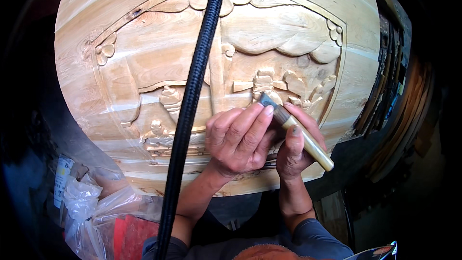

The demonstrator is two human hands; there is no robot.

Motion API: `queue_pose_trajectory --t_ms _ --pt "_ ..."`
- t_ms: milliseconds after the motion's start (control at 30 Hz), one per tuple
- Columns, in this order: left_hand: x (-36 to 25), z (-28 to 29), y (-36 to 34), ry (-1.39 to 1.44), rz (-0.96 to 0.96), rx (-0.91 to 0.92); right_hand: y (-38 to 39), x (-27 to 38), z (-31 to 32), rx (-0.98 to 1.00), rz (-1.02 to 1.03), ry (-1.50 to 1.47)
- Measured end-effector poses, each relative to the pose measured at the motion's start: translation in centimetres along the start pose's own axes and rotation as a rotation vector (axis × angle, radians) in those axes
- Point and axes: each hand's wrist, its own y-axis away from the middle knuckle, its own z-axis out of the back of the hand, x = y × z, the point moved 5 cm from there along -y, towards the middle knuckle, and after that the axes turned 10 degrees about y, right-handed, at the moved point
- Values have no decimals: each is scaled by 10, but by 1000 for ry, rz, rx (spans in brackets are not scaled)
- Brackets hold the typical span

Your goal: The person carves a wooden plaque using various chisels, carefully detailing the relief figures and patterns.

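A pale carved wooden panel fills most of the view, with a framed relief of scalloped shapes and small raised figures. A carving knife, with a pale wooden handle and a flat metal blade, is held diagonally over the right part of the relief, just below a stepped figure. My right hand is closed round its handle, thumb along it. My left hand has curled fingers pressed at the blade, its fingertips on the metal. The lowest part of the relief is partly hidden behind my hands.
A black braided hose crosses the view from top to bottom. Plastic bags, red material and a white tube lie at lower left. Stacked boards stand beyond the panel's right edge.
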Motion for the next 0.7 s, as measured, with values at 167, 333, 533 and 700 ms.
queue_pose_trajectory --t_ms 167,333,533,700 --pt "-2 2 -2 71 -11 9 17 -4 15 -100 81 32" --pt "3 7 5 167 -34 -5 26 -12 22 28 73 -9" --pt "2 8 5 155 -35 -63 30 -7 29 15 327 55" --pt "2 47 3 -69 -80 -6 33 -16 52 -36 509 445"
